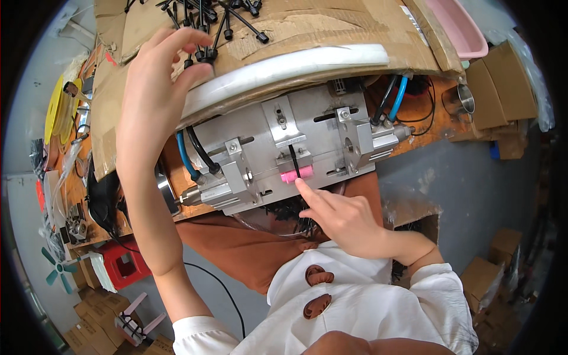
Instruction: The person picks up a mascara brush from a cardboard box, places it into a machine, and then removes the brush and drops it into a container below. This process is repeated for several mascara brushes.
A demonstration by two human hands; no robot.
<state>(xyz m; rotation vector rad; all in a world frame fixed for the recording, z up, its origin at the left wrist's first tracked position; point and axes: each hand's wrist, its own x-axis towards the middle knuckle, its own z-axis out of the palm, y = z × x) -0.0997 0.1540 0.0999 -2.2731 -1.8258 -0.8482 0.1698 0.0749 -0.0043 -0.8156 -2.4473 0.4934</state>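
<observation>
Pink tube [289, 177]: right hand [346, 218] at 4 o'clock, forefinger [313, 197] extended to its edge, gripping nothing; left hand [155, 89] at 10, half-open, empty, near black rods [228, 34].

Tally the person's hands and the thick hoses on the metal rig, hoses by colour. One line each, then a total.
Hands: 2 (left hand, right hand)
Blue hoses: 2, one at each end of the metal rig
Black hoses: 2, each beside a blue one
Total: 6
</observation>
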